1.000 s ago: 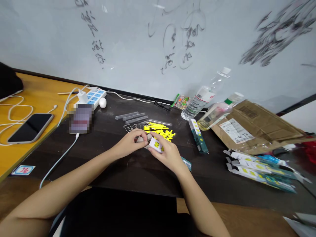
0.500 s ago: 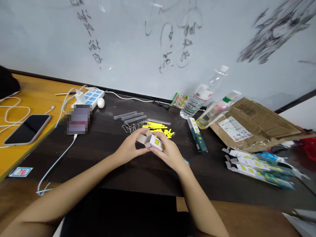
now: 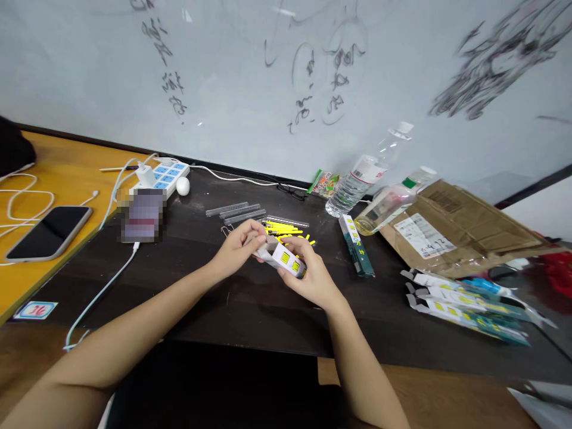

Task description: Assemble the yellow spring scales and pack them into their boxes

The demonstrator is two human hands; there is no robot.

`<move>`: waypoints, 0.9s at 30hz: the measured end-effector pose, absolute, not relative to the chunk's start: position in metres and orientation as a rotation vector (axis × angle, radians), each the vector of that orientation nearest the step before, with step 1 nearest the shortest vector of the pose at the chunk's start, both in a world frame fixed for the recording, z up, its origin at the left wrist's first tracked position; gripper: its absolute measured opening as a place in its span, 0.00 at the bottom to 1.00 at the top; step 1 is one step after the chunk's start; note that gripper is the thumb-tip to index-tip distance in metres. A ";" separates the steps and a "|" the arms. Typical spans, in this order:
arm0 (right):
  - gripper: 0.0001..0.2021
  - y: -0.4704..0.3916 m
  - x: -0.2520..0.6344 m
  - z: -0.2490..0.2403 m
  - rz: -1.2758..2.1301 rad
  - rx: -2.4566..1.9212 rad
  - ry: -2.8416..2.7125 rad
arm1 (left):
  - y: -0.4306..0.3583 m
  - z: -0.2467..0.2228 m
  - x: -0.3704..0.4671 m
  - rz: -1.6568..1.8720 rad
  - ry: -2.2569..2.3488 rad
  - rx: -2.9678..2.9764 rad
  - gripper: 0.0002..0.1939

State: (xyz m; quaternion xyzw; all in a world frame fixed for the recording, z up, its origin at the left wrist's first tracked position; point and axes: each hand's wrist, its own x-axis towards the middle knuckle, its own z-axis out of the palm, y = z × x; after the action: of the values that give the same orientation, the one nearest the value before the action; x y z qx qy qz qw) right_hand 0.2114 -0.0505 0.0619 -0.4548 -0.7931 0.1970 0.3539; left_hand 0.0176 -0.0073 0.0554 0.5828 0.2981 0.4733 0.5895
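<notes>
Desktop (image 3: 250,319) is overhung by the right hand (image 3: 311,278) and left hand (image 3: 235,251); between them a slim printed carton (image 3: 285,260) is clamped by the right fingers, long axis slanting leftward to an end pinched by the left.

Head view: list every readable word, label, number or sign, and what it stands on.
"36", seemingly, in red: card.
Handwriting, not surely legible: whiteboard.
Handwritten digits, unclear; print too small: parcel label.
Too small or blurred: snack bag, bottle labels, held box, other boxes.
Pixelated: charging phone.
</notes>
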 end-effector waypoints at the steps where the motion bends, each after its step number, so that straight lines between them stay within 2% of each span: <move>1: 0.25 -0.050 0.212 0.062 0.520 -1.170 -2.057 | -0.005 0.060 0.014 1.129 0.701 1.373 0.13; 5: 0.19 -0.047 0.212 0.057 0.506 -1.276 -2.138 | 0.006 0.079 -0.004 1.256 0.716 1.348 0.12; 9: 0.18 -0.043 0.208 0.051 0.460 -1.390 -2.131 | 0.014 0.085 -0.012 1.383 0.715 1.213 0.12; 12: 0.18 -0.041 0.205 0.050 0.441 -1.431 -2.052 | 0.016 0.073 -0.003 1.373 0.639 1.156 0.20; 14: 0.18 -0.041 0.204 0.049 0.463 -1.426 -2.006 | 0.013 0.058 0.009 1.185 0.553 1.112 0.28; 15: 0.19 -0.041 0.204 0.049 0.478 -1.411 -1.991 | 0.010 0.051 0.016 1.097 0.526 1.059 0.29; 20: 0.19 -0.040 0.204 0.047 0.551 -1.291 -1.922 | -0.001 0.038 0.040 1.049 0.415 0.868 0.25; 27: 0.24 -0.040 0.188 0.032 0.883 -1.196 -1.956 | 0.027 0.070 0.018 1.265 0.540 0.674 0.17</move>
State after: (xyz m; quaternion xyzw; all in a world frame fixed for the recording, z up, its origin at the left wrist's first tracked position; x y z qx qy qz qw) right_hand 0.1883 -0.0403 0.0323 -0.4587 -0.7499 0.3385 0.3356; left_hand 0.0185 0.0273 0.0695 0.3049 0.2446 0.5725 0.7208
